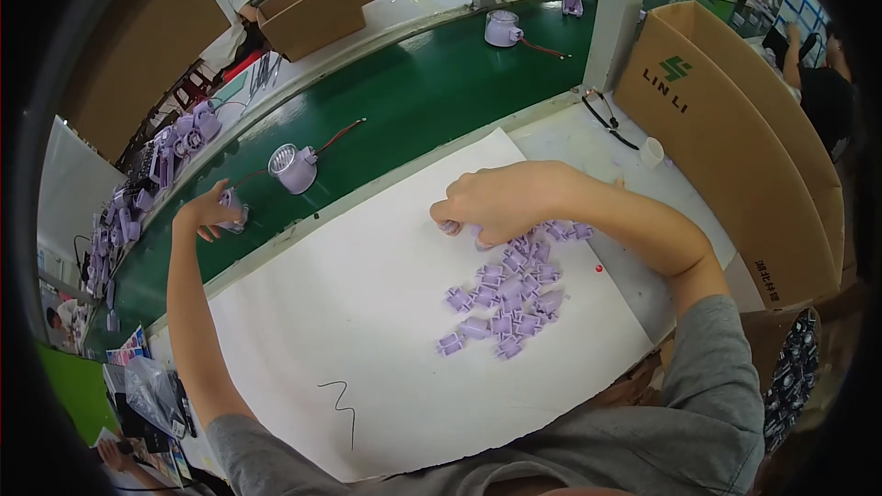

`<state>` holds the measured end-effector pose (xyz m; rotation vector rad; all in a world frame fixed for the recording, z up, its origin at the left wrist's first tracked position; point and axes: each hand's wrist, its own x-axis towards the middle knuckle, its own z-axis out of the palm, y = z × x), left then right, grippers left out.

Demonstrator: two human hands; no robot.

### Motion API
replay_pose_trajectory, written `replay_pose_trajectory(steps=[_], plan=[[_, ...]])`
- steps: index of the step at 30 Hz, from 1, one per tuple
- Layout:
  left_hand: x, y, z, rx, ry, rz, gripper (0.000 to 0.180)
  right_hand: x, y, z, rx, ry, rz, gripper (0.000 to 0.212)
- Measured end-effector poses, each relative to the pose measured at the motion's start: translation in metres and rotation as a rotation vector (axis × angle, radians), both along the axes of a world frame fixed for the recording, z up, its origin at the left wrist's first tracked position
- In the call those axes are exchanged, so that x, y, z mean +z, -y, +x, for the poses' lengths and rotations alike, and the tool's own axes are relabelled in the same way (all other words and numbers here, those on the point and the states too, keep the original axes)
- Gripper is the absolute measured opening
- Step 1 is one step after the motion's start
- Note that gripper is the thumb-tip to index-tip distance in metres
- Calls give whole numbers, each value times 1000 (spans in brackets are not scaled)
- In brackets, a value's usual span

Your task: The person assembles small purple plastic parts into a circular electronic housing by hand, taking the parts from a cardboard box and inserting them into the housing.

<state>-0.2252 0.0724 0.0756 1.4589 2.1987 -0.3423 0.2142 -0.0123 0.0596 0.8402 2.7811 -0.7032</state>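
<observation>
Over the green conveyor belt (404,83), my left hand (208,210) reaches out with its fingers around a purple cup-shaped housing (238,213), partly hidden by the hand. My right hand (501,200) is closed above the white sheet (349,312), holding a small purple plastic part (448,227) at its fingertips. Just below and right of that hand lies a loose pile of similar small purple parts (511,290). Another purple housing (294,168) with red wires lies on the belt, right of my left hand.
A third wired housing (502,29) stands farther along the belt. Several purple parts (175,142) are heaped beyond the belt at left. A tall cardboard box (726,147) stands at right, near a grey post (617,18) and a white cylinder (651,153). Other people work across the belt.
</observation>
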Motion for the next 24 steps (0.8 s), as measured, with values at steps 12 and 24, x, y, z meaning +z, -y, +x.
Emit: replay_pose_trajectory(steps=[12, 24], plan=[[-40, -4, 126, -718, -406, 371, 79, -1, 13, -1, -62, 50, 84, 31], [-57, -1, 64, -161, 264, 927, 61, -16, -30, 0, 91, -451, -121, 22]])
